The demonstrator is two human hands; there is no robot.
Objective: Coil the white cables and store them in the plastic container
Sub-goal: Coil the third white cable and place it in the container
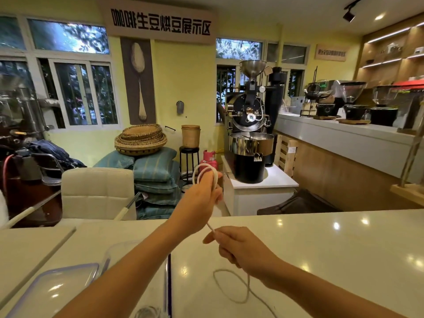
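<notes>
— White cable (207, 171): which step is this?
— Mid-coil, I'd judge. Your left hand (202, 198) grips a few loops, raised beyond the plastic container (121, 244). Your right hand (243, 249) pinches the running strand, right of the container.
— Which way does it run?
— The taut stretch between your hands slants from the upright loops down toward you. The slack lies curled on the worktop (321, 249), right of the container.
— Next?
— Probably slide your right hand along the slack and lay another turn over the left before lowering the coil into the container
</notes>
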